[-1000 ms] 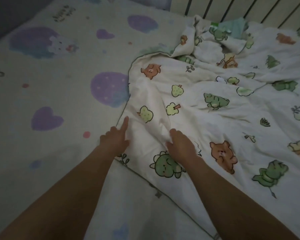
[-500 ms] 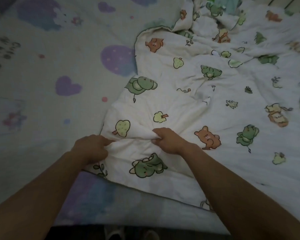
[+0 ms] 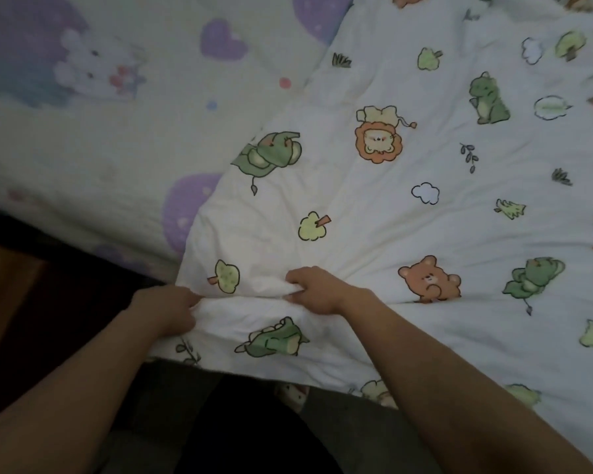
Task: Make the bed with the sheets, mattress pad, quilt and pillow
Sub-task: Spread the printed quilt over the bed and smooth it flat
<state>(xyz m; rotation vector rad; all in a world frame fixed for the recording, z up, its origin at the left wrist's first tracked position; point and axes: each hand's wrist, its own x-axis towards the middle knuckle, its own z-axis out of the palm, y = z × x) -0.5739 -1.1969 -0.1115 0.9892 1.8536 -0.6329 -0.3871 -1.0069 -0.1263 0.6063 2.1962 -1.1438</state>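
Both hands clutch bunched folds of the animal-print quilt [image 3: 374, 206]: the left hand [image 3: 166, 311] at its corner, the right hand [image 3: 317, 290] just beside. Since a second ago, the quilt has been dragged past the bed's near edge, overhanging the purple-heart sheet [image 3: 117, 148], so spreading is underway.

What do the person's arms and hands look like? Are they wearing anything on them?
Both arms are bare from the hands up as far as the picture shows: no sleeves, no gloves. The left hand and right hand show no rings, watch or bracelet that I can make out in this dim light. The fingernails look short and plain.
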